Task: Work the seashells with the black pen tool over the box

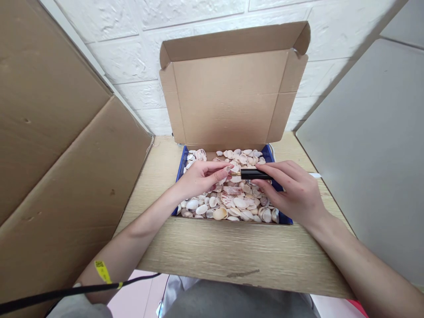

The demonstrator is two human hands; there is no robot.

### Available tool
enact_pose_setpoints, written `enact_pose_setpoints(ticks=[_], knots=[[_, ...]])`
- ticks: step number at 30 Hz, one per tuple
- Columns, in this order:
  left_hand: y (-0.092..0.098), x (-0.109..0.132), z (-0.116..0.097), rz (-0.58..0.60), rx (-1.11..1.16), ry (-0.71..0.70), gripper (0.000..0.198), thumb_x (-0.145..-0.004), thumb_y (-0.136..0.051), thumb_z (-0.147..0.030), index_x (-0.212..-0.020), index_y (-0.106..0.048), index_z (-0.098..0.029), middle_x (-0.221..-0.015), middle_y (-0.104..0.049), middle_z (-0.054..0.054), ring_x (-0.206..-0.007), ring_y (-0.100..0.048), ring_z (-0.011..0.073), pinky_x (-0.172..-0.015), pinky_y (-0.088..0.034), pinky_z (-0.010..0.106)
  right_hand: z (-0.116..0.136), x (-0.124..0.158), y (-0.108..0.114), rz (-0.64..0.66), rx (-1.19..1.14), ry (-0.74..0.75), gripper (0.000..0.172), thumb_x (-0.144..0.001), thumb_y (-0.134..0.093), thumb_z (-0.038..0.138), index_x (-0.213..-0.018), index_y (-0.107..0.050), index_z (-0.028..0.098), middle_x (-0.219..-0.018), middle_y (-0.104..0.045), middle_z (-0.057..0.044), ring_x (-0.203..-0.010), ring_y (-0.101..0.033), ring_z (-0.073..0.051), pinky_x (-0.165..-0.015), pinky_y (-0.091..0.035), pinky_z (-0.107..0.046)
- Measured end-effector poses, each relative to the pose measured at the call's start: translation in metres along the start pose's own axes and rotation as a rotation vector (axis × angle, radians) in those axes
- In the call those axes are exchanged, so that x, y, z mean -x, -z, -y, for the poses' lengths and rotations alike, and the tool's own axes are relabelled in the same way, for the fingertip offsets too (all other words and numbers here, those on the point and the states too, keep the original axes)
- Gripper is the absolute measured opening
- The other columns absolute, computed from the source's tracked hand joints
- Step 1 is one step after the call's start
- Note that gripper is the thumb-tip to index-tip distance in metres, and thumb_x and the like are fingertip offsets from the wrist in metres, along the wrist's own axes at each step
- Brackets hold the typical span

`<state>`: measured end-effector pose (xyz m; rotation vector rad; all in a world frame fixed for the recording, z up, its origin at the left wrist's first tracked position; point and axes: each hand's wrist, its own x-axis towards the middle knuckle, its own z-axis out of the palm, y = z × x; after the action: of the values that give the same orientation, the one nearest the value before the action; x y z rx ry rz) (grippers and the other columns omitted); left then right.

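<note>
My left hand (208, 176) is closed in a pinch on a small shell (228, 168), mostly hidden by the fingers. From the other side, my right hand (291, 187) grips a slim black mini drill (253, 174). Its brass-coloured tip (235, 174) points left and meets the shell at the left fingertips; exact contact cannot be made out. Both hands are above an open cardboard box with blue sides (180, 165). Many pale shells (240, 203) fill the box, among them a ribbed pinkish scallop (228, 199) and a yellowish shell (220, 213).
The box's lid (228, 97) stands raised against a white brick wall (132, 62). A cardboard panel (82, 176) rises on the left, a grey panel (371, 145) on the right. A black cable with a yellow tag (102, 271) crosses below the wooden tabletop (232, 247).
</note>
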<state>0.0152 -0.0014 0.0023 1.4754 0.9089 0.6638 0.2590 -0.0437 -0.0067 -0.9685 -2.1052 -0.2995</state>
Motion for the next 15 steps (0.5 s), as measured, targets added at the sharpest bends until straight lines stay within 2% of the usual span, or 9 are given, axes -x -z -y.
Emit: enact_pose_setpoints(ticks=[4,9,15], knots=[[0.0000,0.0004,-0.0007,0.009,-0.008,-0.005,0.056,-0.085,-0.067,-0.053,-0.121,-0.071,-0.010,-0.086,-0.073,0.009,-0.048,-0.044,0.0053,-0.043,-0.035,0.021,0.0004,-0.0023,0.0024,-0.021,0.005,0.038,0.037,-0.085,-0.072,0.018,-0.120,-0.060,0.021,-0.094,-0.073,-0.009,-0.076,-0.065,-0.021,-0.066,-0.056,-0.035],[-0.0001,0.0012,-0.0029,0.031,-0.041,-0.011,0.058,-0.085,-0.066,-0.054,-0.122,-0.070,-0.009,-0.088,-0.073,0.010,-0.048,-0.045,0.0057,-0.043,-0.035,0.021,0.0023,-0.0049,0.0037,-0.082,0.054,0.067,0.046,-0.082,-0.075,0.014,-0.124,-0.059,0.025,-0.097,-0.074,-0.008,-0.081,-0.066,-0.022,-0.071,-0.057,-0.037],[0.0015,0.0016,-0.0042,0.064,-0.126,-0.061,0.051,-0.089,-0.063,-0.049,-0.119,-0.072,-0.009,-0.090,-0.077,0.012,-0.052,-0.048,0.0071,-0.047,-0.036,0.020,0.0020,-0.0041,0.0043,-0.122,0.093,0.080,0.048,-0.081,-0.075,0.013,-0.124,-0.059,0.026,-0.100,-0.074,-0.007,-0.085,-0.067,-0.023,-0.074,-0.057,-0.038]])
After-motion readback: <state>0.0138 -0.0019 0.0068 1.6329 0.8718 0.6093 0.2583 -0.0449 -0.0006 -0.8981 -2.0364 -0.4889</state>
